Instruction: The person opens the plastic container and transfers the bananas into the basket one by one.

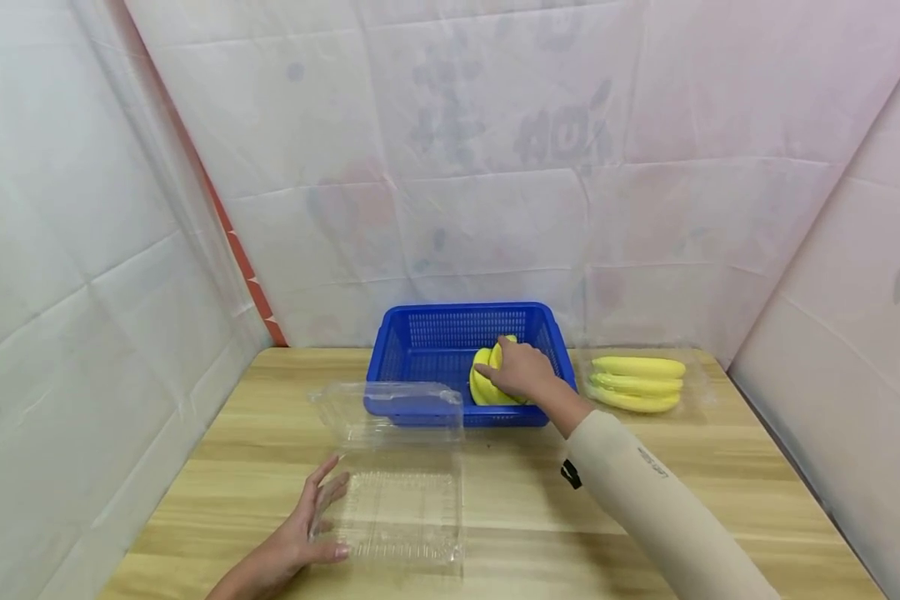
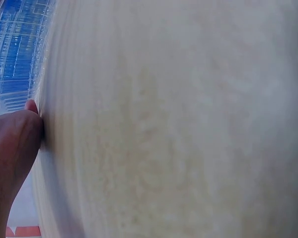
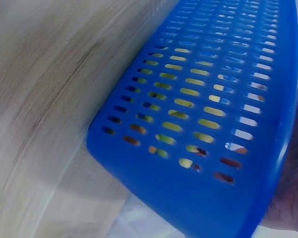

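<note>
In the head view my right hand [image 1: 523, 371] reaches into the blue plastic basket [image 1: 397, 350] and grips a bunch of yellow bananas [image 1: 482, 385] at its right end. Thumb and forefinger lie over the bunch; the other fingers are hidden. Through the slots of the basket wall [image 3: 198, 99], the right wrist view gives glimpses of yellow. At the front left, my left hand [image 1: 300, 529] spreads its fingers and thumb along the left side of a clear plastic clamshell box [image 1: 401, 512], touching it. The box's lid [image 1: 390, 408] stands raised, overlapping the basket's front edge in view.
Right of the basket, another bunch of bananas [image 1: 637, 385] lies in clear plastic packaging. All of this stands on a wood-grain table [image 1: 240, 450]. Pale printed sheeting [image 1: 480, 208] hangs behind and on both sides.
</note>
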Demonstrator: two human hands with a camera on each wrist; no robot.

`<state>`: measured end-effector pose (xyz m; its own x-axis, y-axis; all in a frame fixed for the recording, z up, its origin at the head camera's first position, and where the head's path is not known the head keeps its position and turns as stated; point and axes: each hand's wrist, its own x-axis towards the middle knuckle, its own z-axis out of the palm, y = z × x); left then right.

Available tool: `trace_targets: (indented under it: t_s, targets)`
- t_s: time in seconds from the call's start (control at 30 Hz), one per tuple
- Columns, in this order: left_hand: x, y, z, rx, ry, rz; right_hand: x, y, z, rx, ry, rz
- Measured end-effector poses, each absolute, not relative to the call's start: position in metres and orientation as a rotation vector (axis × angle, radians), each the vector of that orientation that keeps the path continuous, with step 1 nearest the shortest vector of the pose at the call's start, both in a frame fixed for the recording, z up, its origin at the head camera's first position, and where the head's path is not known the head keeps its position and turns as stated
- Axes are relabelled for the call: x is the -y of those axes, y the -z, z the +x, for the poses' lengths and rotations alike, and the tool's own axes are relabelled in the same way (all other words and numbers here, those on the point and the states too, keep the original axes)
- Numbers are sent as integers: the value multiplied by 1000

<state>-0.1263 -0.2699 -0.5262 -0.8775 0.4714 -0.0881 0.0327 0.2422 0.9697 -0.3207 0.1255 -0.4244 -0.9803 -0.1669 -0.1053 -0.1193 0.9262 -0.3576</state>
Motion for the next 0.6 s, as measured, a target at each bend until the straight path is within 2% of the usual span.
trace_targets:
  t_s: [0.6]
  targets:
    - [268,524,-125,-2168,-1682,481,-137,401,-264,-3186,698,-703]
